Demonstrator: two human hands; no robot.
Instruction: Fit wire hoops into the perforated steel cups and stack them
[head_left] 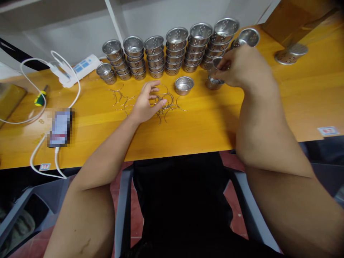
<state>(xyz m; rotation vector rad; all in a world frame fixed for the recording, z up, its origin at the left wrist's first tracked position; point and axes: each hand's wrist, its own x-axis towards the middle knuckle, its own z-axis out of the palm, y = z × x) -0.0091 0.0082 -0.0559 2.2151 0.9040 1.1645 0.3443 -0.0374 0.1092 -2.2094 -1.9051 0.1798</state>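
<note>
Left hand [146, 102] lies flat at centre frame, fingers spread and pointing to the right, fingertips resting on a loose heap of wire clips [165, 102] on the table [295, 100]; it pinches nothing that I can make out. Right hand [240, 68] is up in the upper right of the frame, fingers curled and pressed around a small perforated cup [215, 73], held just above or touching the table; the exact contact is hidden by the hand. One single cup [184, 85] stands upright between the two hands, just right of the clips and nearer the left hand. So the clips lie under the left fingertips and well to the left of the held cup; the gap between them runs left to right across the table. Stacks of cups [172, 53] line the far edge, top of frame. At far left: power strip [80, 68], white cable [37, 118], screwdriver [40, 98], blurred phone [60, 127].
</note>
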